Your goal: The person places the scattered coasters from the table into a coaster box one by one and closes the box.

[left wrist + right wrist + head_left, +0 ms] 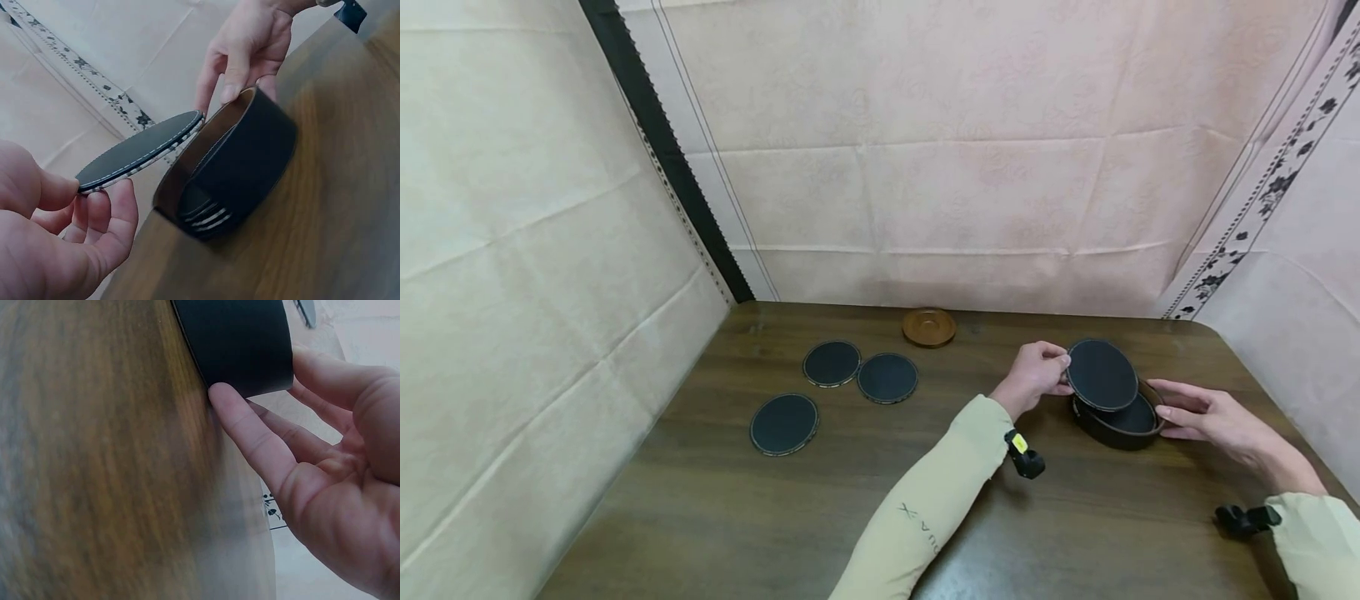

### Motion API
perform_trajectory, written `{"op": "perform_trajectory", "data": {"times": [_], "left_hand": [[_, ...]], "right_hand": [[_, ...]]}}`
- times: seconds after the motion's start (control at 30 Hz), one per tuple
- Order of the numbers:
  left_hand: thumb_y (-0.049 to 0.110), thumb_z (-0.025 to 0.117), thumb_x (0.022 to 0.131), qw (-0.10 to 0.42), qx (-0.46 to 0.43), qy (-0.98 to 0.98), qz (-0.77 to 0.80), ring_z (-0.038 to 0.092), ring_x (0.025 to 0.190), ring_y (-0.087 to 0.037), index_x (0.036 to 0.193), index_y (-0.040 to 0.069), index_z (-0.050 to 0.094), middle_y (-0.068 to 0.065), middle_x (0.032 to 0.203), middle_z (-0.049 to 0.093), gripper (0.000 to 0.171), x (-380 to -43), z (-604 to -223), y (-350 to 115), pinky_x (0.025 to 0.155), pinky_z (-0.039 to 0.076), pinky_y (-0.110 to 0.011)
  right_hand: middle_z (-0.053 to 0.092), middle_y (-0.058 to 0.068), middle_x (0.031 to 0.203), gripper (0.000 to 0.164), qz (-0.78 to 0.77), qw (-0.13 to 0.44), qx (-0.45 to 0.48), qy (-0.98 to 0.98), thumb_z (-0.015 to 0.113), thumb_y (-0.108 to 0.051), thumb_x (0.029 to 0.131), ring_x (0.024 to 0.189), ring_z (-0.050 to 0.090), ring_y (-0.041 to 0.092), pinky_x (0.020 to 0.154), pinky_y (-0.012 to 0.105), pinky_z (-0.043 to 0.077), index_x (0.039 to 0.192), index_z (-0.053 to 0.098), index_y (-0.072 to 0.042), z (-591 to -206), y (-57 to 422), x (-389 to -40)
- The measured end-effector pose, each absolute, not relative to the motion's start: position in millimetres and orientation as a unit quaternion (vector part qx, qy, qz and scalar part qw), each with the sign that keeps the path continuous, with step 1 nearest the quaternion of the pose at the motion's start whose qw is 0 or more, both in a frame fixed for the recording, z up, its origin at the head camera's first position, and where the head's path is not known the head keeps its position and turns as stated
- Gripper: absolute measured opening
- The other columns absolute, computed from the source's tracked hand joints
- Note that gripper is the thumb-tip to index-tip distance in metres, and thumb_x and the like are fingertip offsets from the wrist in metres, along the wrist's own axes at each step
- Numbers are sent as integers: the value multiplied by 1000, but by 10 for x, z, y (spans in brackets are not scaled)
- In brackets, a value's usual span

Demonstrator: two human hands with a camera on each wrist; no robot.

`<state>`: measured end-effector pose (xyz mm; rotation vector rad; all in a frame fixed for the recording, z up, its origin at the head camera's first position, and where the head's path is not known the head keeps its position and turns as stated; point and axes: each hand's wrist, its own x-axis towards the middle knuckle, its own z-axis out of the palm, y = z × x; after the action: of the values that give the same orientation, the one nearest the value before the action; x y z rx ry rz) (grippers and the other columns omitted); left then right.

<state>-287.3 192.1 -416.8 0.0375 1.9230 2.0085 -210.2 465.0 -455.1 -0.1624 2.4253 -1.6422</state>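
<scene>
A round black leather-look coaster (1102, 375) with pale stitching is pinched at its edge between the thumb and fingers of my left hand (1033, 377). It is tilted over a round black coaster holder (250, 169) with a brown inner wall, its far edge right at the rim. Inside the holder lies another dark coaster (1133, 416). Slots show in the holder's side in the left wrist view. My right hand (1213, 417) grips the holder's right side, thumb at the rim and fingers against the outer wall (240, 347).
Three more black coasters (784, 424), (832, 363), (887, 377) lie flat on the left part of the wooden table (700, 517). A brown round dish (928, 327) sits near the back edge. Pale cloth walls (925, 200) rise behind and at both sides.
</scene>
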Motion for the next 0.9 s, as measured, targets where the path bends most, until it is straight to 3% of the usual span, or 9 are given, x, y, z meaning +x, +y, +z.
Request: {"op": "perform_trajectory", "data": {"times": [0.37,0.73,0.9], "left_hand": [[1,65,92,177,-28,656,734,49,60,-15,93,6,66,-6,71,52,5,-2758,-4305,2151,67,60,-40],[-5,73,82,161,-33,704,691,49,52,-10,71,7,64,-2,62,54,18,-2684,-4352,2190,54,57,-28],[-2,74,82,147,-20,725,672,50,52,-8,72,8,66,-1,61,56,16,-2686,-4337,2167,52,55,-25]], "right_hand": [[57,-32,118,59,-569,102,-67,813,58,-9,98,99,69,9,80,33,59,149,31,2,-4584,4663,-2114],[60,-28,115,59,-568,105,-63,814,59,-10,98,99,69,8,80,34,59,149,32,1,-4570,4665,-2116],[57,-31,115,60,-565,106,-56,816,60,-11,98,98,69,8,81,34,59,150,32,0,-4571,4673,-2116]]}}
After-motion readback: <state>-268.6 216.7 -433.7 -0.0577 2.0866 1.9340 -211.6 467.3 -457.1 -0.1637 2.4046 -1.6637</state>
